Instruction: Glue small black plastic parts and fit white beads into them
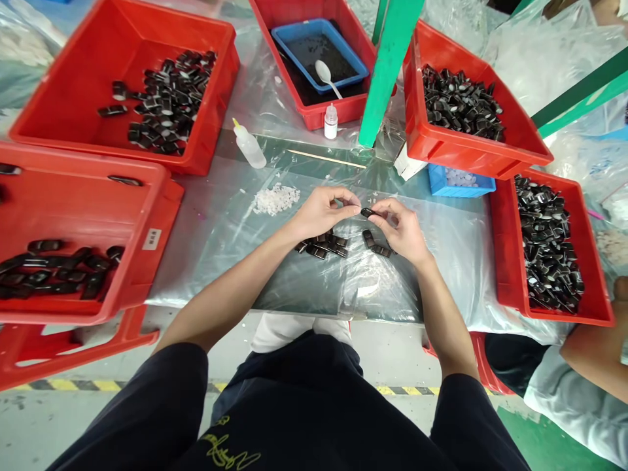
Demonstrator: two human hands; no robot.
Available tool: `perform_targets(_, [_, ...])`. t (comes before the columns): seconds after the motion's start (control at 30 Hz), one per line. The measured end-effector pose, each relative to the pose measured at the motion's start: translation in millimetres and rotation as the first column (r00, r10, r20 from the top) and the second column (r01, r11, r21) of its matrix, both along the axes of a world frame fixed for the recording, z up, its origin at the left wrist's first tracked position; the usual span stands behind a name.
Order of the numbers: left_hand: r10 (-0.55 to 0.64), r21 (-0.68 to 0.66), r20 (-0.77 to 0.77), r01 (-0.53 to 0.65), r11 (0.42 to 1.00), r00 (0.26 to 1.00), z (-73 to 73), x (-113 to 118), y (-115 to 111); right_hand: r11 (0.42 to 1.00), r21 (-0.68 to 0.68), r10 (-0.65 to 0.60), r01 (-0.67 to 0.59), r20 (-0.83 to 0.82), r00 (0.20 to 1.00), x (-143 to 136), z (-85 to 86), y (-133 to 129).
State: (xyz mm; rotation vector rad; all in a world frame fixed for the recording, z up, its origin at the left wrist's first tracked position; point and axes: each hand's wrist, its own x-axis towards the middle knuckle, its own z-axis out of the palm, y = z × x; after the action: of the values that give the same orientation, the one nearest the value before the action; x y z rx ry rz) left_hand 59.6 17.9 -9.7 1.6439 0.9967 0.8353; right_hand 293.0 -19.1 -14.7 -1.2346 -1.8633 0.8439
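A small glossy black plastic piece (367, 212) is pinched between the thumb and fingers of my right hand (400, 227). The thumb and index finger of my left hand (328, 210) are pressed together at the left end of that piece. Anything between those left fingertips is too small to make out. Below my left hand lies a cluster of similar black pieces (324, 246). A few more black pieces (377, 244) lie under my right hand. To the left of my left hand is a pile of small white translucent bits (276, 199) on the plastic-covered table (220, 235).
Red bins (203, 147) with black pieces stand on both sides. Behind my hands are a squeeze bottle (250, 147), a small white bottle (331, 122), a thin stick (326, 158) and a green post (390, 72). Another person's arm (598, 347) is at right.
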Motion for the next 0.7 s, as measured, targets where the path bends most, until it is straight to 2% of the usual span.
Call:
perform_targets(0.13, [-0.030, -0.026, 0.016, 0.030, 0.999, 0.999, -0.9, 0.9, -0.9, 0.999, -0.028, 0.014, -0.016, -0.059, 0.998, -1.5, 0.8, -0.7])
perform_targets(0.27, [-0.060, -0.058, 0.077, 0.065, 0.996, 0.995, -3.7, 1.6, -1.0, 0.999, -0.041, 0.019, -0.021, -0.045, 0.999, -0.7, -0.2, -0.6])
perform_targets(0.43, [-0.081, -0.099, 0.114, 0.093, 0.991, 0.990, -0.7, 0.9, -2.8, 0.998, -0.060, 0.027, -0.031, -0.062, 0.998, -2.5, 1.1, -2.1])
perform_targets(0.6, [-0.076, -0.056, 0.044, 0.078, 0.995, 0.996, 2.5, -2.4, -3.7, 0.998, -0.047, 0.042, -0.044, -0.052, 0.998, -3.7, 7.0, -5.0])
perform_targets(0.7, [-0.042, 0.059, -0.046, 0.045, 0.997, 0.998, 6.3, -8.4, -3.2, 0.992, -0.088, 0.090, -0.090, -0.004, 0.996, 4.1, 15.2, -5.0])
